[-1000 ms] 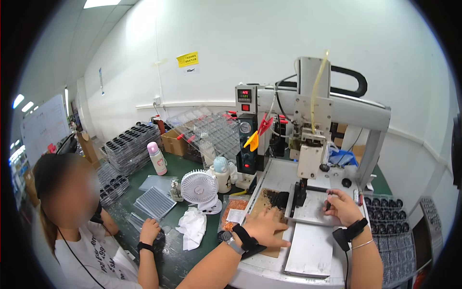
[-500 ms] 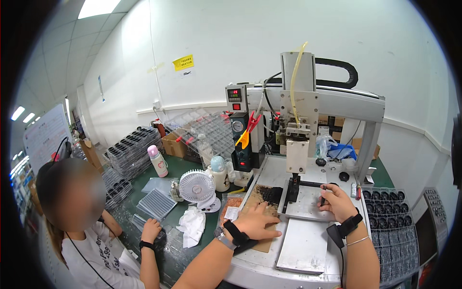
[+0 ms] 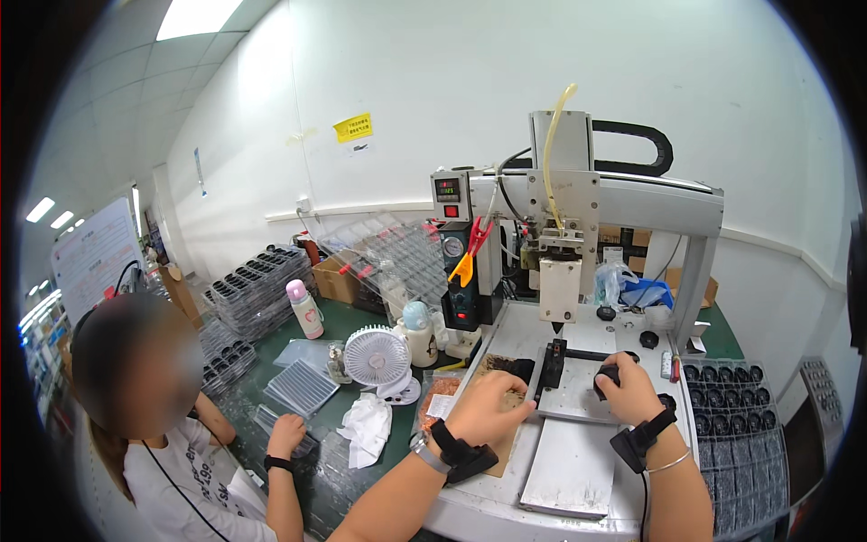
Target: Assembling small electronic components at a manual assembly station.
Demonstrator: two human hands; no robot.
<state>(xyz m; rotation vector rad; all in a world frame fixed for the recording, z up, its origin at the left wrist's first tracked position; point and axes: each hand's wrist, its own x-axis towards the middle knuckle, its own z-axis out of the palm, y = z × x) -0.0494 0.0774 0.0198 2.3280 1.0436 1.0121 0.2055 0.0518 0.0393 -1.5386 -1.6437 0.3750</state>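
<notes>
My right hand (image 3: 634, 395) grips a black round part (image 3: 606, 380) between thumb and fingers, just right of a black fixture (image 3: 554, 363) on the machine's metal plate (image 3: 578, 405). Above that fixture points the dispensing head (image 3: 557, 289) of the benchtop machine. My left hand (image 3: 488, 411) has its thumb and fingers bent together beside the fixture's left side; anything pinched there is too small to make out. Behind its fingers, a heap of tiny black pieces (image 3: 518, 367) lies on brown cardboard (image 3: 499, 456), partly covered by the hand.
Another black round part (image 3: 666, 401) sits behind my right hand. Trays of black parts (image 3: 722, 397) stand at the right. On the left are a white fan (image 3: 377, 357), a tissue (image 3: 367, 429), bottles and stacked trays (image 3: 262, 294). A co-worker's hand (image 3: 287, 435) rests on the green table.
My left hand has lifted from the heap, gone from spread to bent fingers, and moved right. My right hand has shifted down slightly, with the black round part now showing. The view has tilted a little.
</notes>
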